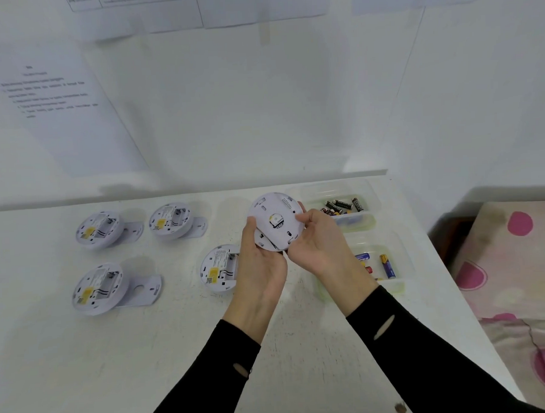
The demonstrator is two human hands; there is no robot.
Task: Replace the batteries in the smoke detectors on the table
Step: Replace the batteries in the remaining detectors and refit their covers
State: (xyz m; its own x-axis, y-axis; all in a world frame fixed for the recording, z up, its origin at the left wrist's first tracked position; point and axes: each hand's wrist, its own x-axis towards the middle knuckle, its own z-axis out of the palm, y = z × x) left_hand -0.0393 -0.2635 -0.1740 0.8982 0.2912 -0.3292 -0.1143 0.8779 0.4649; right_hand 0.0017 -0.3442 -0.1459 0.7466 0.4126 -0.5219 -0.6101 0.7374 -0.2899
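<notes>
Left hand (pixel 258 263): fingers curled under smoke detector (pixel 273 214).
Right hand (pixel 318 245): pinches its rim.
Table (pixel 177 335): white, against white wall (pixel 261 113).

Surface (pixel 177 351), left part: four detectors are laid in two rows, namely far-left detector (pixel 98 229), far-middle detector (pixel 171 221), near-left detector (pixel 97 289) and near-middle detector (pixel 219 268).

Right edge: far tray (pixel 371 199) with batteries (pixel 343 205) in it; before it, near tray (pixel 403 256) with more batteries (pixel 387 265).

Fifth detector (pixel 276 221): held above the surface between left hand (pixel 258 266) and right hand (pixel 319 245), left of the far tray.

Bed (pixel 517 273): right of the surface.
</notes>
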